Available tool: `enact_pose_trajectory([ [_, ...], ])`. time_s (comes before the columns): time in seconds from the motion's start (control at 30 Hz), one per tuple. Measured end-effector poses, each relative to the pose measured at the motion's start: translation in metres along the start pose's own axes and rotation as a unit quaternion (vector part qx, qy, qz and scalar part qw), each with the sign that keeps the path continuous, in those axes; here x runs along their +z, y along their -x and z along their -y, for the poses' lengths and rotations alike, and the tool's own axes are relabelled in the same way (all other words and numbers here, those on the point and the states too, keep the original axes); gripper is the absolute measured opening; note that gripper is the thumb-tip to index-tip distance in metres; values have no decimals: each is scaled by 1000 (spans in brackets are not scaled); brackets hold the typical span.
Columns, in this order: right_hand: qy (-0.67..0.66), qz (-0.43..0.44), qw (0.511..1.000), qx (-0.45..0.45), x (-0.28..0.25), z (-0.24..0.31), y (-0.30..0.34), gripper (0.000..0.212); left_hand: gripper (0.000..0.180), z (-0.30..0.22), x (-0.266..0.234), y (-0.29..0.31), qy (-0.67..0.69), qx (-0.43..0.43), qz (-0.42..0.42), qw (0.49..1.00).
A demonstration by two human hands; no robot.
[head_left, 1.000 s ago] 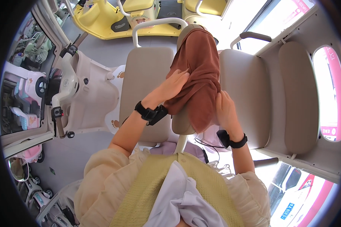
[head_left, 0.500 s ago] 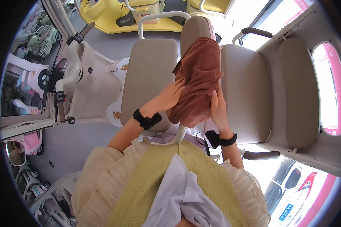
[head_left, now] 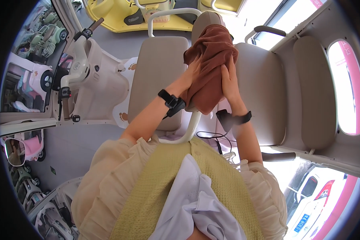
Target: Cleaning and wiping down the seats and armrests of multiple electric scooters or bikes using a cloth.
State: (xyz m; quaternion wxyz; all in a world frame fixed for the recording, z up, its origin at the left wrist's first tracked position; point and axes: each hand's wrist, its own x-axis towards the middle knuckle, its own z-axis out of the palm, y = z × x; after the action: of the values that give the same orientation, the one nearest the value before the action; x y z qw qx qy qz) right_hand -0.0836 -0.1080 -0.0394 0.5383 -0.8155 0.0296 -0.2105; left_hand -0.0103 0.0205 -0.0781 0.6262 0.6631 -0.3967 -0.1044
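Evenly, the left hand (head_left: pixel 193 74) and right hand (head_left: pixel 230 84) touch opposite sides of one brown cloth (head_left: pixel 208 72); whether either set of fingers closes on fabric, I cannot tell. It lies bunched over a padded backrest (head_left: pixel 204 21), between two beige seat cushions (head_left: pixel 158 76). Each wrist wears one black strap (head_left: pixel 172 102). Beyond are two dark armrests (head_left: pixel 270 30) and one handlebar (head_left: pixel 80 66). White characters mark a blue plate (head_left: pixel 302 223) on a white car (head_left: pixel 321 200).

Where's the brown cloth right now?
In the head view, slightly right of upper centre, the brown cloth is draped over the narrow backrest between two seat cushions, left hand and right hand at its sides.
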Motion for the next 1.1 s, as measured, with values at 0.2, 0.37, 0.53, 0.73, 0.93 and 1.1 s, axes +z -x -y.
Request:
enact_pose_trajectory([
  [0.2, 112, -47, 992, -38, 14, 21, 48, 45, 45, -45, -2, 36, -108, 48, 27, 993],
  [0.37, 80, -13, 993, -86, 19, 18, 93, 46, 39, -70, 1, 79, -90, -43, 44, 994],
  [0.53, 81, 24, 990, -116, 12, 5, 102, 46, 37, -74, -1, 98, -164, -28, 79, 983],
  [0.73, 123, 13, 989, -76, -4, 17, 47, 42, 34, -62, 9, 56, -92, -10, -1, 996],
  [0.93, 63, 34, 996, -43, -11, -15, -31, 43, 38, -28, 0, -12, 40, -100, -18, 994],
  [1.1, -85, 36, 995, 31, -8, -12, -15, 45, 39, -28, 13, -1, -74, -36, -85, 993],
])
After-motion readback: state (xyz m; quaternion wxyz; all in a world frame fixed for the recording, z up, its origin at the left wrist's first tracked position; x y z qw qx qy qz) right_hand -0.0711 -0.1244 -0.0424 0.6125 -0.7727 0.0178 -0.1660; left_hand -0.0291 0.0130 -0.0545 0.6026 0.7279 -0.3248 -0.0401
